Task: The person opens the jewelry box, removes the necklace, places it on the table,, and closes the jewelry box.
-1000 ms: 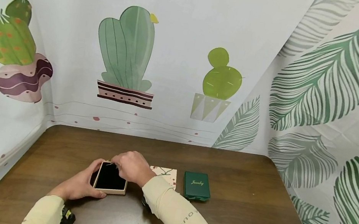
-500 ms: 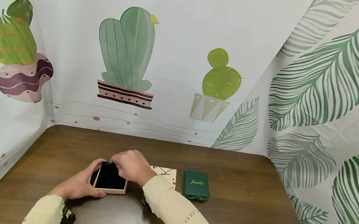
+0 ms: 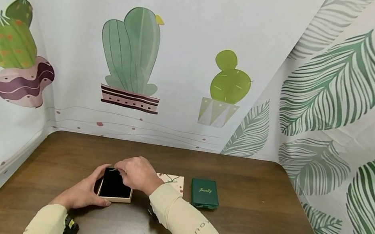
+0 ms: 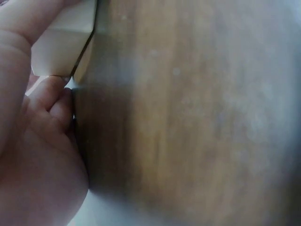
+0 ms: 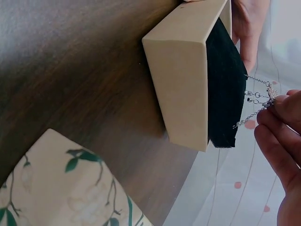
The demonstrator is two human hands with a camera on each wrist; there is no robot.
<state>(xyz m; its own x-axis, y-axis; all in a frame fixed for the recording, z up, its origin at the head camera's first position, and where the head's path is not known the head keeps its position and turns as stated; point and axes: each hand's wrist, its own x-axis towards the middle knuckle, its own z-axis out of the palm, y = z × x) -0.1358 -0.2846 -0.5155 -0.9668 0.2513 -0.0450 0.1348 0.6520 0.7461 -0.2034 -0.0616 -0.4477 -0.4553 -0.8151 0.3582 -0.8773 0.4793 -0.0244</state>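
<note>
Near the left of the table, a shallow cream box (image 3: pixel 115 199) lies with its top off, showing a black velvet pad (image 3: pixel 113 185) inside. My left hand (image 3: pixel 87 190) grips the box from its left side, thumb at the near corner and fingers around the far one. In the right wrist view, my right hand (image 5: pixel 284 127) pinches a fine silver chain (image 5: pixel 271 93) with small beads over the pad. Strands of it run from the fingertips to the pad, whose edge rises above the box wall. From the head view, the right hand (image 3: pixel 138 172) hides most of the chain.
A cream floral lid (image 3: pixel 177 184) lies right of the box, partly under the right forearm. Farther right sits a dark green box (image 3: pixel 205 192) lettered "Jewelry". The brown wooden table (image 3: pixel 258 224) meets a printed cloth backdrop (image 3: pixel 187 72) at its back edge.
</note>
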